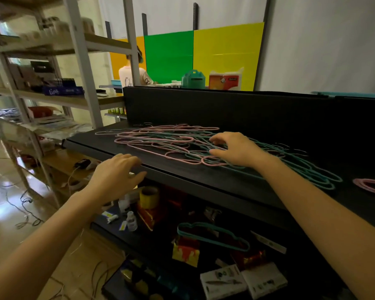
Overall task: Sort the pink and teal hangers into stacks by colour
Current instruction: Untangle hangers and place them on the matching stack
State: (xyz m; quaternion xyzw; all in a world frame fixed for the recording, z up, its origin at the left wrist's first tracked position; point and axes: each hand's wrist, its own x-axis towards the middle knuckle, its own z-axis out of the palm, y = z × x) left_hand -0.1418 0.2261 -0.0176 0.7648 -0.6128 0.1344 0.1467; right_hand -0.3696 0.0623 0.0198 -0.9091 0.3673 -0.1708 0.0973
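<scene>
Curling over tangled hangers (160, 139), right grip (232, 149) shows no clear hold; left grip (115, 172), eight o'clock, hangs loose, empty. Probably light, snag-prone: lift by a shoulder.

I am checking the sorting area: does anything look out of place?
Yes. At least one teal hanger lies on the lower shelf among boxes and packets, apart from the mixed pile on the top shelf.

Left hand (115, 169) and right hand (232, 150) bare; both forearms bare up to frame edge.

pink hangers (358, 184) cut off right, shelf goods (59, 27) blurred
</scene>
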